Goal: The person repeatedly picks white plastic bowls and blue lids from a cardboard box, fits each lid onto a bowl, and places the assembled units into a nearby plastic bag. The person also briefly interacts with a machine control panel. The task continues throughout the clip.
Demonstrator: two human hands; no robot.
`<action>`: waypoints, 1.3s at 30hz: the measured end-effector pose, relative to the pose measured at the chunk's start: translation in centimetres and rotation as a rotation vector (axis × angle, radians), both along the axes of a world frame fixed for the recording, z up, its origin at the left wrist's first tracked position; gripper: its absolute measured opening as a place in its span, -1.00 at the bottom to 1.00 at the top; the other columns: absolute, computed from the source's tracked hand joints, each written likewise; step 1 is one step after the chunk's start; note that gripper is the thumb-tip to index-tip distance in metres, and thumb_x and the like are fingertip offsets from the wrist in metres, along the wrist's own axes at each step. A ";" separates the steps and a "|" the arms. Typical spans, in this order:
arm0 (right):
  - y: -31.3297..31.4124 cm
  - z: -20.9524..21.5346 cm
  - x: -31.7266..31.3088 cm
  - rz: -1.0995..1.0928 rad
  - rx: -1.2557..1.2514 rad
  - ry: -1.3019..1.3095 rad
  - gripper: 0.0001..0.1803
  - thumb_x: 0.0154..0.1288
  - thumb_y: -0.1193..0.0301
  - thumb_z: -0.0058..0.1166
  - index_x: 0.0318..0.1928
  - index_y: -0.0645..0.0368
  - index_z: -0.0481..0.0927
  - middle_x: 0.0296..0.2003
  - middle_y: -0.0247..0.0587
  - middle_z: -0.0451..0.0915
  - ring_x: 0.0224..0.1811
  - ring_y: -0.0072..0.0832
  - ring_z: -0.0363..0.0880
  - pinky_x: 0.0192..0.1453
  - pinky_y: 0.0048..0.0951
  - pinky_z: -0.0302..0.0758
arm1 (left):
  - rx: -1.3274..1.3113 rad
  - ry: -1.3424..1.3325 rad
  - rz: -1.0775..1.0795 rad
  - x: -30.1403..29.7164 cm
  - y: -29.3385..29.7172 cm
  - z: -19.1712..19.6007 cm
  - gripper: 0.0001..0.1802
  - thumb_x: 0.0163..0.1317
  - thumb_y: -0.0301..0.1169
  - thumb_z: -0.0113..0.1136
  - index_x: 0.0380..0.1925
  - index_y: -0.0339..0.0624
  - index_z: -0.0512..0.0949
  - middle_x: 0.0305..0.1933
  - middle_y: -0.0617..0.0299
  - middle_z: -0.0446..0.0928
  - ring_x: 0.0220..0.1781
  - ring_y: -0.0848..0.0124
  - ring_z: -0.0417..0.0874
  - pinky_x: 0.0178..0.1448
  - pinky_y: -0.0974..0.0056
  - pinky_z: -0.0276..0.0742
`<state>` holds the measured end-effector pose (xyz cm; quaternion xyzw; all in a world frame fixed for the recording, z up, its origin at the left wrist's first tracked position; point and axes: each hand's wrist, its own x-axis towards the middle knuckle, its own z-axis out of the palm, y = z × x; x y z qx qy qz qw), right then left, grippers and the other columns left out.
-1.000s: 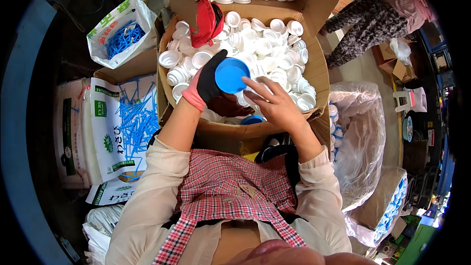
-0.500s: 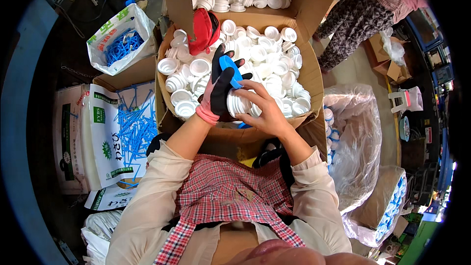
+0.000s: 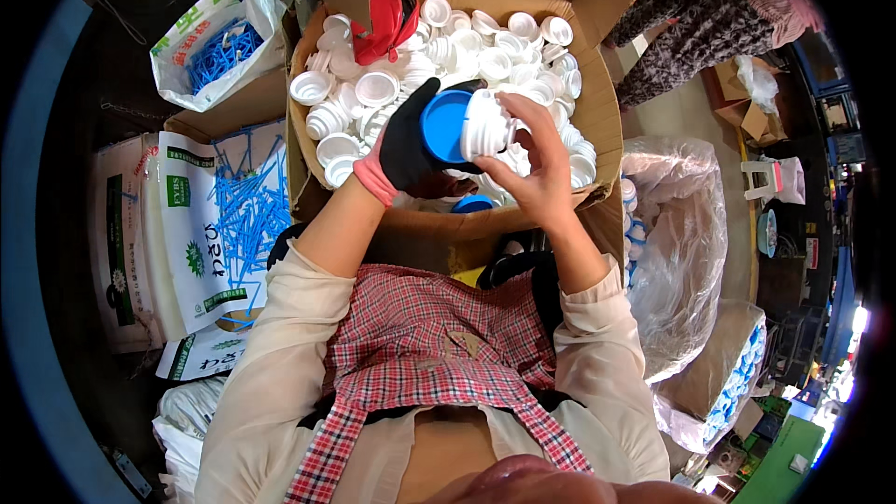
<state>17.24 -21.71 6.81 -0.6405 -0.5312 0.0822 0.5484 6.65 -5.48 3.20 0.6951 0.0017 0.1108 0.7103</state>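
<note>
My left hand (image 3: 403,147), in a black and pink glove, grips a round blue cap (image 3: 442,123) with its hollow side turned up. A white ribbed plastic plug (image 3: 485,127) is pinched between the thumb and fingers of my right hand (image 3: 541,173), which is bare. The plug overlaps the right side of the cap; whether they touch I cannot tell. Both hands are above the near part of a cardboard box (image 3: 605,145) filled with loose white plugs (image 3: 377,90). Another blue cap (image 3: 473,204) lies by the box's near edge, below my hands.
A red pouch (image 3: 385,23) lies on the plugs. To the left are a white bag (image 3: 171,84) of blue sticks and a pile of blue sticks (image 3: 250,215) on printed sheeting. Clear plastic bags (image 3: 686,252) stand at right, and a person (image 3: 695,28) is at far right.
The blue cap has turned from edge-on to hollow side up. My right hand has risen, bringing the white plug from below the cap to its right side. The view has shifted slightly.
</note>
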 end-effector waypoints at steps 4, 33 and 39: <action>0.4 0.1 -0.1 -0.077 -0.017 -0.252 -0.32 -0.10 0.49 0.42 0.13 0.17 0.48 0.06 -0.10 0.46 0.02 -0.31 0.50 -0.04 -0.41 0.49 | 0.713 -0.189 0.151 0.2 0.3 -0.2 0.00 -0.15 0.08 0.35 0.32 -0.02 0.22 0.36 0.19 0.27 0.38 0.33 0.27 0.48 0.19 -0.02; 1.1 -1.4 0.0 0.048 0.049 0.467 -0.17 0.04 0.26 0.39 0.28 0.23 0.29 0.15 -0.08 0.36 0.21 -0.26 0.34 0.25 -0.27 0.31 | -0.884 -0.226 -0.059 0.7 -1.1 1.0 -0.19 0.04 -0.50 0.23 0.35 -0.18 0.17 0.27 0.18 0.33 0.26 0.33 0.41 0.24 0.29 0.40; 0.1 -0.7 1.1 0.150 -0.045 0.718 -0.41 0.10 0.44 0.35 0.11 0.32 0.37 -0.07 -0.18 0.54 -0.02 -0.47 0.52 0.11 -0.42 0.44 | -0.672 -0.213 -0.137 1.4 -1.5 0.2 -0.21 0.05 -0.43 0.19 0.33 -0.31 0.17 0.27 0.14 0.34 0.20 0.34 0.43 0.27 0.28 0.35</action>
